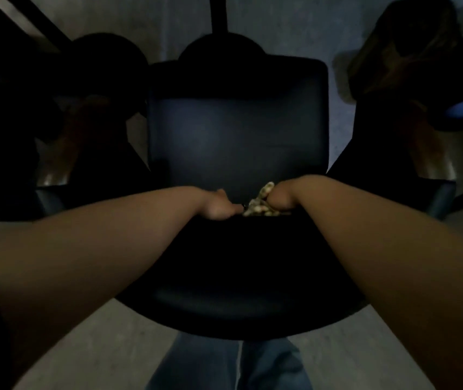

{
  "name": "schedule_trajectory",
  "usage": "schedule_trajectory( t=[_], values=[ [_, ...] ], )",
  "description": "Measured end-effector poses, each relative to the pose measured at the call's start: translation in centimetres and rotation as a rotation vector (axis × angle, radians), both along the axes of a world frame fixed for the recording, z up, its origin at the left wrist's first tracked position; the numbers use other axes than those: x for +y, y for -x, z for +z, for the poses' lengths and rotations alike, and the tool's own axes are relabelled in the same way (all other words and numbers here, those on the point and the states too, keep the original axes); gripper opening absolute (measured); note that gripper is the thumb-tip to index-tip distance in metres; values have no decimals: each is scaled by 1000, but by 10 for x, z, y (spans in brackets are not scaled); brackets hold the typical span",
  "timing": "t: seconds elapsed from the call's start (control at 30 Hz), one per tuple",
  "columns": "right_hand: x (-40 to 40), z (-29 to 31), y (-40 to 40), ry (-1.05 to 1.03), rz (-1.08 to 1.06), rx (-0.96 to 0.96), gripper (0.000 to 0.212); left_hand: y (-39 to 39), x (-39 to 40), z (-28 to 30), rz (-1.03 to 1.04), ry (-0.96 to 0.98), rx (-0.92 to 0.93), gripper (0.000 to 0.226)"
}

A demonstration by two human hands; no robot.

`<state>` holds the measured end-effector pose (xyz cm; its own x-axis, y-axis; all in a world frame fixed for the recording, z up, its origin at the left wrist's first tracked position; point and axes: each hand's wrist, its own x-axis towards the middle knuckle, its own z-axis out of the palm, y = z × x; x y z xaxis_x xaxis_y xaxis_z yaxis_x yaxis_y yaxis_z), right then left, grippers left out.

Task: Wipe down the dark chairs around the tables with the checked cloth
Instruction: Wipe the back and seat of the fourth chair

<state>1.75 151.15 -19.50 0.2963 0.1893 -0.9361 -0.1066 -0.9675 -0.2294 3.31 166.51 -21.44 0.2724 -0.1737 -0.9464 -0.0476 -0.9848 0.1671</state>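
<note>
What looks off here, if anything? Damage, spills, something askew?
Nothing stands out. The dark chair sits square to the camera with no visible tear or spill, though the light is too dim to rule out small marks. The checked cloth is bunched in the right hand; the left hand rests beside it.

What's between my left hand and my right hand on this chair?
In the head view, the bunched checked cloth lies between them. The right hand grips it, the left hand touches its edge, and the dark chair seat shows just beyond.
</note>
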Motion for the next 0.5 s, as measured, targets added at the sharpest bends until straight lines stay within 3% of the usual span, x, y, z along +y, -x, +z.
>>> schedule_trajectory(
  t=[0.1,0.3,0.5],
  values=[
    [0,-1,0,-22,-32,16,40,4,-3,-7,-67,-50,-6,79],
    [-1,7,16,141,58,-139,44,20,-1,-2,53,-75,-59,95],
    [-2,11,74,198,5,-45,45,77,5,9,60,-64,75,97]
  ],
)
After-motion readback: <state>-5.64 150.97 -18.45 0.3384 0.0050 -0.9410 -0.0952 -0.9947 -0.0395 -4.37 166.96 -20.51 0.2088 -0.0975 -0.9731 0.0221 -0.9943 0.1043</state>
